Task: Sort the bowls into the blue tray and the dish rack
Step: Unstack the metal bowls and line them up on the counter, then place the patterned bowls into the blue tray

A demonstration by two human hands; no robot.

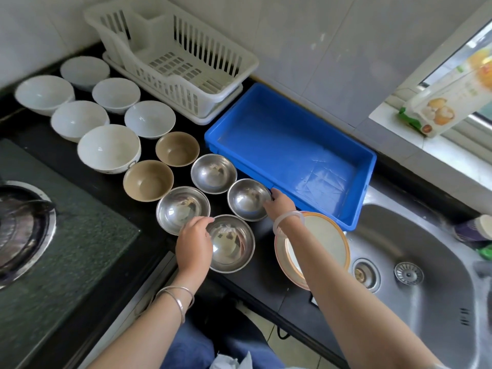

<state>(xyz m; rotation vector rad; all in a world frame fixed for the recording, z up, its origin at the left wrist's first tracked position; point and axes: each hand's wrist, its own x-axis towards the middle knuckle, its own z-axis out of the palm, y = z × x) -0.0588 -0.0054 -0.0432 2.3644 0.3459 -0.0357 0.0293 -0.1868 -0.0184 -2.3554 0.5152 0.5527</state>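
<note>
The right forearm hides part of a plate (326,235) near the front edge of the worktop (255,288). The left hand (195,241) pinches the left rim of the nearest steel bowl (234,246). The right hand (279,205) grips the right rim of the second steel bowl (247,199), just beside the blue tray (287,145). The dish rack (186,62) stands at the back edge. Both containers show bare floors.

Left hand (194,241) gripping nearest steel bowl (231,247), right hand (279,203) pinching second steel bowl (246,199), beside blue tray (292,145)
</note>
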